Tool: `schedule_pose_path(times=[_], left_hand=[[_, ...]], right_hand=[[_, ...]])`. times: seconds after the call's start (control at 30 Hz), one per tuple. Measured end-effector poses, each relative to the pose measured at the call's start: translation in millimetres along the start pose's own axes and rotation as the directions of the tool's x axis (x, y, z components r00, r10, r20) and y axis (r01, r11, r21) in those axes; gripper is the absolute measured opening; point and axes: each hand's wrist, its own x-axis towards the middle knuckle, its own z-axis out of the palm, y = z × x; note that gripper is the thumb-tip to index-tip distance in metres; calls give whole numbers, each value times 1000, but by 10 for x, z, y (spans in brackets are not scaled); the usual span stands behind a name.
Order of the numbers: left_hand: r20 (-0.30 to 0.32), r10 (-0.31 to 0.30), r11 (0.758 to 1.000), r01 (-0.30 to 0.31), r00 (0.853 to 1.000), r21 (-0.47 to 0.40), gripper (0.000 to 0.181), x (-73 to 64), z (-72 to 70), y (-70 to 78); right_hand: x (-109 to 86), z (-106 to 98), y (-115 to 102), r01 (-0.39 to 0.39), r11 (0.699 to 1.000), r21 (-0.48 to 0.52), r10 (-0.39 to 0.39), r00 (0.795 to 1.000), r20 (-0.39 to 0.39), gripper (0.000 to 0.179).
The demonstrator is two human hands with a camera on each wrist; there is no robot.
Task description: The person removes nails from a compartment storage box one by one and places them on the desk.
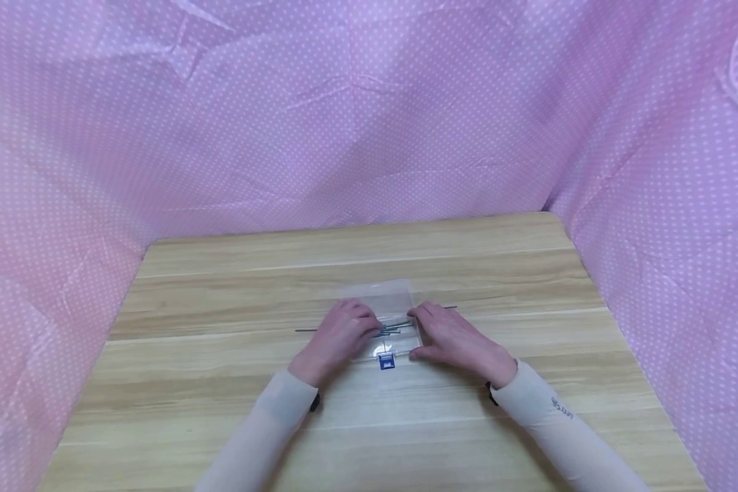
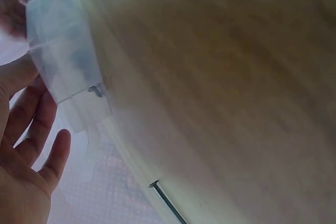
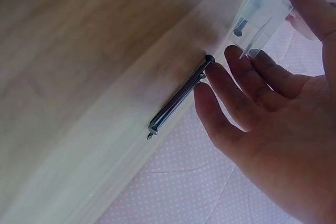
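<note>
Between both hands stands a clear plastic box [image 1: 369, 352] with a blue latch [image 1: 387, 361] on its front and its see-through lid [image 1: 378, 295] raised at the back. My left hand [image 1: 341, 335] reaches over the box's left part, fingers bent together on several metal nails [image 1: 393, 329] that stick out to the right. In the left wrist view its fingertips are hidden behind the box wall. My right hand [image 1: 452, 339] grips the box's right end, thumb at the front corner and fingers farther back. Inside, a nail head [image 3: 240, 27] shows through the plastic.
A single nail [image 1: 305, 331] lies on the wooden table [image 1: 221, 396] left of the box. To the right, just past my right fingers, a few nails [image 3: 178, 98] lie side by side. Pink dotted cloth [image 1: 344, 137] hangs around the table's back and sides.
</note>
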Motion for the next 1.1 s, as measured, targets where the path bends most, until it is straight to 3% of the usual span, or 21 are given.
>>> schedule_pose_path(times=[0.23, 0.53, 0.87, 1.1], left_hand=[[5, 44, 997, -44, 999, 57, 11, 51, 29, 4], [-31, 64, 994, -61, 997, 85, 8, 98, 55, 13], [57, -1, 990, -7, 998, 139, 10, 145, 55, -7], [98, 21, 990, -34, 995, 134, 9, 192, 26, -10]], right_hand=[[-2, -1, -8, -3, 1000, -6, 2, 1000, -3, 78], [-6, -1, -16, -5, 1000, -5, 5, 1000, -4, 78], [-6, -3, -19, 0, 1000, -1, 0, 1000, -10, 78], [-5, -2, -19, -5, 1000, 1, 5, 1000, -3, 77]])
